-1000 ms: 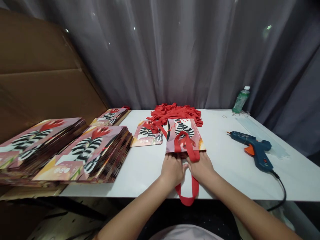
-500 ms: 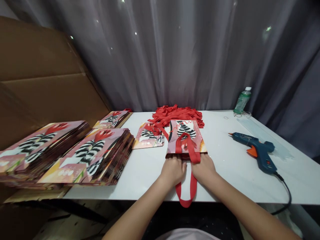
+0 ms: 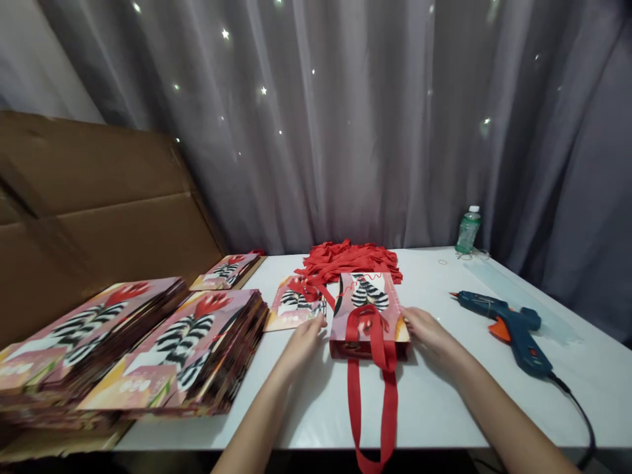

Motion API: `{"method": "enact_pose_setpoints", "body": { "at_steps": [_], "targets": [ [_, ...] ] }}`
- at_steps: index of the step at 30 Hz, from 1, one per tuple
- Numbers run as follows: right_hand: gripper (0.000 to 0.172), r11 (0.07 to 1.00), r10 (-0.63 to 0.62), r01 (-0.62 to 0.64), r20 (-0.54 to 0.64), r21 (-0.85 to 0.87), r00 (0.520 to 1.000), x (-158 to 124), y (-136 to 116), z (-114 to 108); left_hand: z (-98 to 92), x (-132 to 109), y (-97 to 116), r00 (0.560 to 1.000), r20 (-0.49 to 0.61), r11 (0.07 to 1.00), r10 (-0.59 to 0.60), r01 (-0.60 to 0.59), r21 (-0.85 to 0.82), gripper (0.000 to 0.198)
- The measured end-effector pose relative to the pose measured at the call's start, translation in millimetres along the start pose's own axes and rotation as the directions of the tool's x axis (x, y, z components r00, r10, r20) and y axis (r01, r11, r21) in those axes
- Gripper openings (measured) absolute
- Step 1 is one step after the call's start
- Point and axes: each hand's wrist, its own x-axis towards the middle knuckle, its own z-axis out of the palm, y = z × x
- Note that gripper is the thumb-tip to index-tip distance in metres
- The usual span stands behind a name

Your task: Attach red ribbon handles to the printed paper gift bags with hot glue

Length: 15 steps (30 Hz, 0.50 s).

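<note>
Your two hands are apart, one on each side of a single bag point(image 3: 370, 296) lying just right of centre in the frame, its mouth towards you. Your left hand point(image 3: 307, 332) is empty and loosely spread, just beside the bag's left edge. Your right hand point(image 3: 428, 329) meets its right edge; whether the fingers grip it, I cannot tell.

The bag has two red handles: the upper handle point(image 3: 378, 339) folds back over the printed front, and the lower handle point(image 3: 351, 408) trails down past the table point(image 3: 434, 415) edge at the bottom of the frame.

Left of the bag you have one flat bag point(image 3: 291, 306) with red ribbon on it, and behind both, one heap of red straps point(image 3: 345, 260). Three stacks of printed bags fill the left: two tall ones, the nearer stack point(image 3: 187, 349) and the outer stack point(image 3: 93, 322), plus one low stack point(image 3: 230, 270) farther back.

On the right you have one glue gun point(image 3: 513, 329) and, farther back, one bottle point(image 3: 469, 230). One cardboard sheet point(image 3: 99, 184) stands at the left.
</note>
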Motion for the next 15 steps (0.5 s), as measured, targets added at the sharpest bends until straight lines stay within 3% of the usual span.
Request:
{"method": "enact_pose_setpoints", "body": {
  "at_steps": [3, 6, 9, 11, 13, 15],
  "targets": [
    [0.037, 0.995, 0.014, -0.015, 0.011, 0.103, 1.000, 18, 4, 28, 34.1, 13, 6, 0.998, 0.059, 0.998, 0.034, -0.032, -0.045, 0.044],
    [0.042, 0.973, -0.041, 0.045, -0.022, 0.227, 0.999, 17, 4, 38, 46.8, 9, 12, 0.995, 0.050, 0.988, 0.087, -0.080, -0.133, 0.048],
    [0.043, 0.934, -0.122, 0.134, -0.056, 0.332, 0.991, 4, -5, 28, 33.8, 1, 24, 0.992, 0.090, 0.946, 0.090, -0.057, -0.318, 0.076],
    [0.057, 0.905, -0.186, 0.173, -0.004, 0.389, 0.983, -10, -18, 18, 18.8, -3, 39, 0.991, 0.105, 0.887, 0.085, -0.027, -0.461, 0.096],
    [0.080, 0.909, -0.236, 0.178, 0.113, 0.377, 0.965, -24, -35, 9, 5.9, -6, 56, 0.991, 0.038, 0.848, 0.127, -0.089, -0.522, 0.096],
    [0.085, 0.916, -0.313, 0.243, 0.193, 0.319, 0.930, -37, -52, 4, -0.9, -11, 71, 0.981, 0.007, 0.853, 0.192, -0.164, -0.495, 0.093]
  ]
}}
